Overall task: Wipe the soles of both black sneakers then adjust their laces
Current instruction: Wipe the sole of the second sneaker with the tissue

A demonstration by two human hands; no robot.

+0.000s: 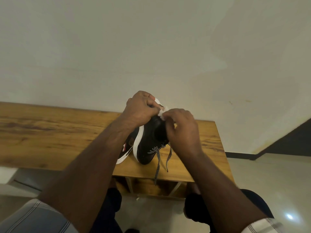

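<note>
Black sneaker (149, 142), tipped on its side on the wooden counter (50, 132) near the counter's right end, its white sole (138, 140) facing left. The far end of this sneaker is being gripped by the left hand (141, 108), whose fingers are being kept curled around it. A small white wad (161, 113), seemingly tissue or cloth, is being pinched by the fingers of the right hand (181, 128) against the sneaker's far end, just beside the left hand. Patterned laces (158, 158) are being left hanging loose over the counter's near edge. A second black sneaker (125, 148) is lying just left of the first, partly hidden by the left forearm.
</note>
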